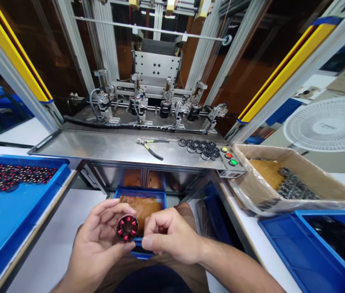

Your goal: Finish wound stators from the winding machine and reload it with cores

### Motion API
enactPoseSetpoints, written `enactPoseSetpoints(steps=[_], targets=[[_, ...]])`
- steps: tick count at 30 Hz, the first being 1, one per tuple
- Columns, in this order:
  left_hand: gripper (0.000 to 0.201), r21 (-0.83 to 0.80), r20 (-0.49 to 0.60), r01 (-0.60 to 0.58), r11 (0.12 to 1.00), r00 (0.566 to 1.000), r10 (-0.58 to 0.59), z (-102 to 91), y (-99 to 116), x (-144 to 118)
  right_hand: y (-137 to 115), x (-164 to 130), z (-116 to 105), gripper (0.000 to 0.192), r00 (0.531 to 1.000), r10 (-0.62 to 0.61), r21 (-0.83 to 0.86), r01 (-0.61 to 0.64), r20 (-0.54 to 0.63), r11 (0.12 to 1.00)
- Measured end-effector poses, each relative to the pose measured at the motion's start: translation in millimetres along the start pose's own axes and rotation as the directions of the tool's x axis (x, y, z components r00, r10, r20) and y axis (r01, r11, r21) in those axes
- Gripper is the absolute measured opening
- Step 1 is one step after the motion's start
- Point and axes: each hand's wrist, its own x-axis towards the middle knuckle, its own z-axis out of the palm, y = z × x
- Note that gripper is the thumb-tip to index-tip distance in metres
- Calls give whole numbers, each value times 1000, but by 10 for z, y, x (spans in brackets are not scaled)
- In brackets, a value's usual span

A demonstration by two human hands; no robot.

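My left hand (99,240) holds a small round motor stator (127,228), its ring of red wire coils turned toward me. The thumb lies under its rim and the fingers curl over the top. Close to the right of it is my right hand (172,236), thumb and fingertips pinched together, apart from the stator. Whether something small sits in that pinch is hidden. Below the hands, over my lap, a blue bin (164,199) holds a brown sheet (145,209).
A steel ledge (108,148) carries pliers (152,146), several black rings (201,147) and a button box (231,160). Behind stands a machine with fixtures (166,108). At left, a blue tray (14,228) holds wound stators (14,177); at right are a lined carton (297,162) and fan (325,124).
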Motion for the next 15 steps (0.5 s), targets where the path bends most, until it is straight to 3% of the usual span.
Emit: enactPoseSetpoints(steps=[4,7,10,13,15], targets=[[58,8,-23,66,998,998,-66,22,32,-27,19,-65,-96,43,998,49,-117,-43,49,992],[51,54,-61,30,998,998,-27,75,9,-67,-137,-90,-91,41,990,-131,-212,118,-48,970],[42,83,-93,-8,997,996,15,139,-16,-121,-263,-69,-6,41,947,-304,-248,272,-101,930],[41,95,-90,-11,995,996,19,137,-18,-147,-243,-27,93,37,932,-338,-224,304,-132,926],[42,86,-74,45,995,997,-39,79,-20,-131,-171,-13,136,35,919,-343,-182,310,-193,933]])
